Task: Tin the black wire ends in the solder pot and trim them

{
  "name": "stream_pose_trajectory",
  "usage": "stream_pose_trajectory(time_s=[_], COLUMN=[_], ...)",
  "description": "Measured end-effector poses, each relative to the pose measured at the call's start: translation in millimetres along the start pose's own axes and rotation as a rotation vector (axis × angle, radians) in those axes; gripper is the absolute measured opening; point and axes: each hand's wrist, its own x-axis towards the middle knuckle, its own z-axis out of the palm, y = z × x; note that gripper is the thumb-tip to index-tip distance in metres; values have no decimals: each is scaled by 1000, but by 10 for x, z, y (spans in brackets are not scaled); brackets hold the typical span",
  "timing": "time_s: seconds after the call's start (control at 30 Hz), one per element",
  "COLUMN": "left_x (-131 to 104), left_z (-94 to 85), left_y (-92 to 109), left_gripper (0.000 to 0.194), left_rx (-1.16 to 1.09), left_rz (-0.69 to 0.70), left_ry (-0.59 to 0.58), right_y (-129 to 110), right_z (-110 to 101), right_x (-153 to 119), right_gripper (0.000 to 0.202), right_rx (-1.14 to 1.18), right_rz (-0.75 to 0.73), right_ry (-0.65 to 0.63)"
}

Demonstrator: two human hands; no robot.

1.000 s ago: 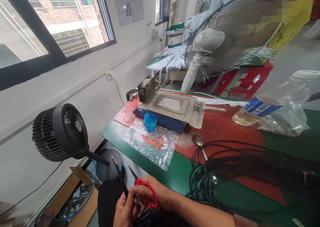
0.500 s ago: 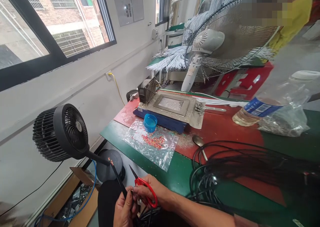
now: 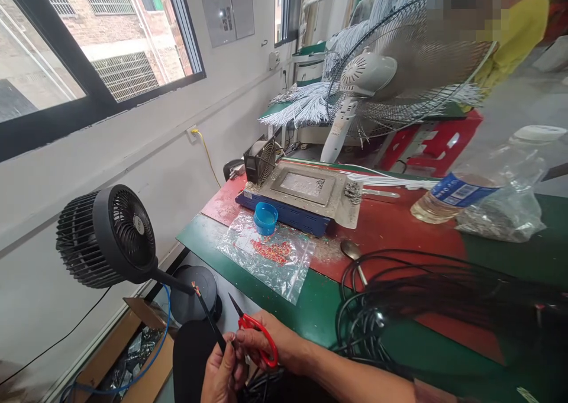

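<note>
My left hand [image 3: 218,373] is closed on a black cable [image 3: 210,315] at the bottom centre; the cable's stripped, coppery end points up and left. Red-handled scissors [image 3: 265,339] hang in my right hand [image 3: 261,338], their dark blades pointing up-left. The thumb and fingers of that hand pinch together beside my left fingertips, at the cable; what small part they grip is hard to make out. Coils of black cable [image 3: 364,326] lie on the green table [image 3: 323,311] to the right.
A clear bag [image 3: 284,281] with red bits and a blue cap [image 3: 265,218] lies before a blue-sided heating device [image 3: 293,215]. Beyond are a spoon [image 3: 351,250], a bottle [image 3: 457,193] and a large fan [image 3: 368,71]. Left stand a black fan [image 3: 128,231] and open carton [image 3: 106,347]. A yellow-clothed person [image 3: 519,36] is behind.
The view has shifted very slightly. Both hands, the scissors and the cable keep nearly the same places.
</note>
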Motion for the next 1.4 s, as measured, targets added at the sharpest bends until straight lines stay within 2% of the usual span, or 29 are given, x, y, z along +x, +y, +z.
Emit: stream_pose_trajectory(time_s=[0.1,0.2,0.37,0.5,0.7,0.87,1.1,1.4], left_x=[2,-2,-10,-11,-10,-13,-32,-44], left_z=[-15,-12,29,51,43,43,32,28], left_y=[-4,-2,-3,-11,2,31,29,-2], left_gripper=[42,42,42,42,48,48,45,42], left_rx=[-3,1,-23,-24,5,30,80,47], left_rz=[-4,-8,38,78,64,65,-6,-39], left_ry=[-18,-19,86,101,144,135,91,56], right_y=[-1,-8,5,45,32,-1,34,-34], right_z=[-5,-1,3,-23,-29,-28,-88,-71], right_x=[-2,6,19,24,11,4,55,1], right_gripper=[45,45,45,46,42,44,44,35], right_rx=[26,26,18,32,24,0,30,65], right_rz=[7,41,-1,-44,-60,-82,-80,0], right_ry=[-27,0,39,32,-9,-12,33,-1])
